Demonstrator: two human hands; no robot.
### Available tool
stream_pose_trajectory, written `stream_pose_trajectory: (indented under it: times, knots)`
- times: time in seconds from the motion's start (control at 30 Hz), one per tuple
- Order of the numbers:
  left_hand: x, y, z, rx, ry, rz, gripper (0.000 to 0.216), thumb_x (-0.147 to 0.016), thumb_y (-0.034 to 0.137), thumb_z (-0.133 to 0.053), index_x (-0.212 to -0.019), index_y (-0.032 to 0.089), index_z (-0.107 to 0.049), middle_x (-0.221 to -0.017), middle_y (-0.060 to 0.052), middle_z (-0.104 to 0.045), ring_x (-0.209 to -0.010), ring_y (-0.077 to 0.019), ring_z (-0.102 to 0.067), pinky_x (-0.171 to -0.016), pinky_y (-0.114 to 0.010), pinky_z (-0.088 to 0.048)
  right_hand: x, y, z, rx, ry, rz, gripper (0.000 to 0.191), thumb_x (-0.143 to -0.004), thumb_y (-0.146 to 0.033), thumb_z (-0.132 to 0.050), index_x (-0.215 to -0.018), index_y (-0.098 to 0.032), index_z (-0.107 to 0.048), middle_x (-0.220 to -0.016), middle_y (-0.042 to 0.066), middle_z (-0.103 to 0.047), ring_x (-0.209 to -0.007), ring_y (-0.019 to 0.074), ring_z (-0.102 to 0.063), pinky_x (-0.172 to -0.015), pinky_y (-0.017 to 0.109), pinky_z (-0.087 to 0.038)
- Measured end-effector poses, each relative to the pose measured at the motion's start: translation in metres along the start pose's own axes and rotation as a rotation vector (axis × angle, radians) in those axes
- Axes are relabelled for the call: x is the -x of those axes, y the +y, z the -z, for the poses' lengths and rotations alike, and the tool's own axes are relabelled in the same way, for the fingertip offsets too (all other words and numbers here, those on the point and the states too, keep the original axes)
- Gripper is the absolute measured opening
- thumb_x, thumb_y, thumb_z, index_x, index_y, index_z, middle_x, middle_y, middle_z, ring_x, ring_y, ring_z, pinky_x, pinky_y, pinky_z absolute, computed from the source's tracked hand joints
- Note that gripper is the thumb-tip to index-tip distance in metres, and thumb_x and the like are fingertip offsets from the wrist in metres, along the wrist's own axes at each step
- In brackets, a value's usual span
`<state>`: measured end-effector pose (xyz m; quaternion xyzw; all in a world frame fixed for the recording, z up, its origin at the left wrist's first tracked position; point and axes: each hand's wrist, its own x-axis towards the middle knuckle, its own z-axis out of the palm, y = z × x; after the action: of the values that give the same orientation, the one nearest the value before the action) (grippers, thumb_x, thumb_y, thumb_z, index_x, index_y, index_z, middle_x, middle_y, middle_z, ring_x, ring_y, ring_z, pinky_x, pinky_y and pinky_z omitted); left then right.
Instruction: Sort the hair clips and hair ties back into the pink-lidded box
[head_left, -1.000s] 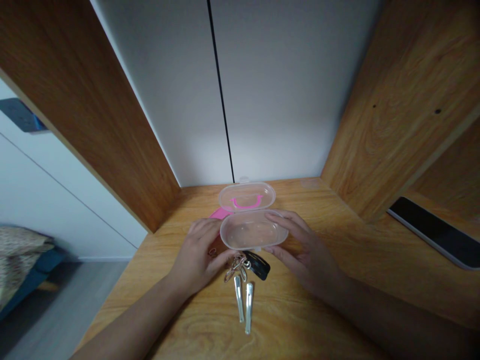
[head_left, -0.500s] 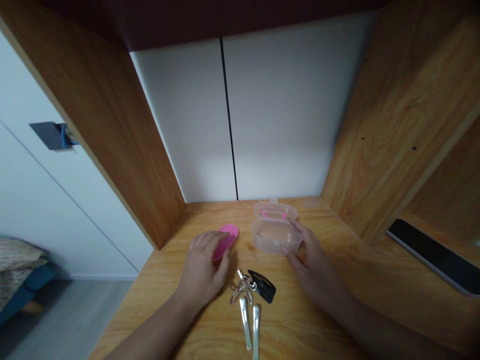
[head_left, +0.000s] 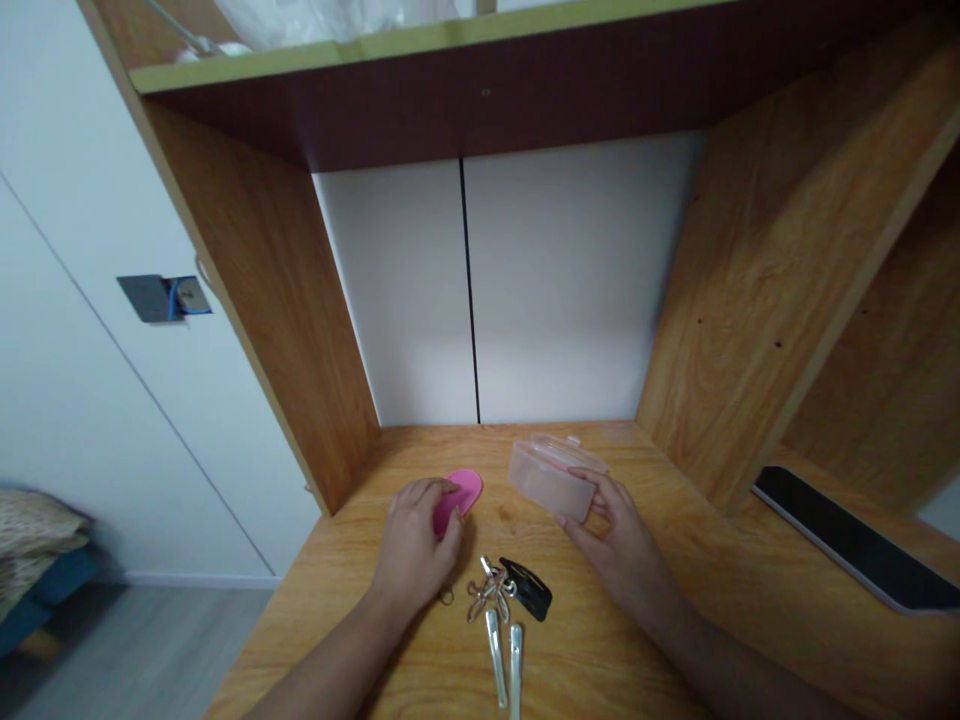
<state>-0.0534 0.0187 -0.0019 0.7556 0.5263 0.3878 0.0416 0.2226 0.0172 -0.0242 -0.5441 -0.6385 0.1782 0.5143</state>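
My right hand (head_left: 616, 540) grips a small clear plastic box (head_left: 550, 480) with a hinged lid, tilted and lifted slightly off the wooden desk (head_left: 600, 640). My left hand (head_left: 414, 540) rests on the desk with its fingers curled over a pink oval object (head_left: 463, 492). Between my hands, nearer to me, lie a black hair clip (head_left: 528, 588), a small metal clip cluster (head_left: 487, 590) and two long silver hair clips (head_left: 504, 655).
Wooden side panels stand left (head_left: 285, 300) and right (head_left: 750, 300) of the desk niche, with a white back wall and a dark shelf (head_left: 480, 90) overhead. A dark flat phone or tablet (head_left: 847, 540) lies at the right. Floor drops off left of the desk.
The camera has tipped upward. My right hand has carried the clear box right and back, and it is now tilted. My left hand left the box and settled on the pink object.
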Motion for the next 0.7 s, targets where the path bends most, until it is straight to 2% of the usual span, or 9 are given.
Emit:
stream_pose_trajectory:
  times: [0.13, 0.23, 0.4, 0.57, 0.7]
  knots:
    - [-0.002, -0.002, -0.001, 0.016, 0.019, 0.056, 0.02, -0.088, 0.021, -0.058, -0.105, 0.019, -0.069, -0.108, -0.01, -0.072, -0.105, -0.0299, -0.065, -0.098, -0.05, -0.047, 0.0, -0.003, 0.0, -0.071, -0.032, -0.061, 0.041, -0.082, -0.034, -0.07, -0.12, -0.022, -0.059, -0.123, 0.011, -0.065, -0.108, 0.0265, -0.068, -0.099, 0.047, -0.054]
    - [-0.003, -0.006, -0.001, 0.029, 0.032, 0.098, 0.022, -0.087, 0.019, -0.057, -0.105, 0.018, -0.069, -0.107, -0.01, -0.073, -0.104, -0.0295, -0.066, -0.097, -0.048, -0.048, 0.003, -0.01, 0.0, -0.141, -0.078, -0.072, 0.049, -0.083, -0.035, -0.07, -0.127, -0.021, -0.054, -0.116, 0.01, -0.07, -0.094, 0.023, -0.071, -0.09, 0.043, -0.058]
    - [-0.004, -0.008, -0.001, 0.05, 0.039, 0.137, 0.022, -0.088, 0.018, -0.056, -0.105, 0.017, -0.07, -0.106, -0.01, -0.073, -0.104, -0.0285, -0.067, -0.096, -0.046, -0.05, 0.008, -0.016, -0.002, -0.152, -0.134, -0.024, 0.061, -0.079, -0.026, -0.07, -0.136, -0.024, -0.047, -0.123, 0.008, -0.067, -0.101, 0.0215, -0.069, -0.095, 0.042, -0.056]
    - [-0.006, -0.009, -0.001, 0.073, 0.039, 0.148, 0.022, -0.087, 0.017, -0.057, -0.104, 0.017, -0.07, -0.105, -0.01, -0.073, -0.102, -0.0267, -0.067, -0.095, -0.045, -0.05, 0.007, -0.01, -0.003, -0.118, -0.071, -0.051, 0.053, -0.083, -0.027, -0.061, -0.135, -0.023, -0.049, -0.113, 0.007, -0.066, -0.101, 0.0213, -0.067, -0.093, 0.041, -0.054]
    - [-0.006, -0.011, -0.002, 0.091, 0.039, 0.147, 0.022, -0.087, 0.016, -0.057, -0.104, 0.017, -0.07, -0.104, -0.009, -0.073, -0.101, -0.026, -0.066, -0.094, -0.043, -0.049, 0.004, -0.004, -0.004, -0.165, 0.013, -0.093, 0.045, -0.084, -0.031, -0.059, -0.128, -0.022, -0.054, -0.102, 0.004, -0.062, -0.089, 0.0199, -0.064, -0.085, 0.037, -0.054]
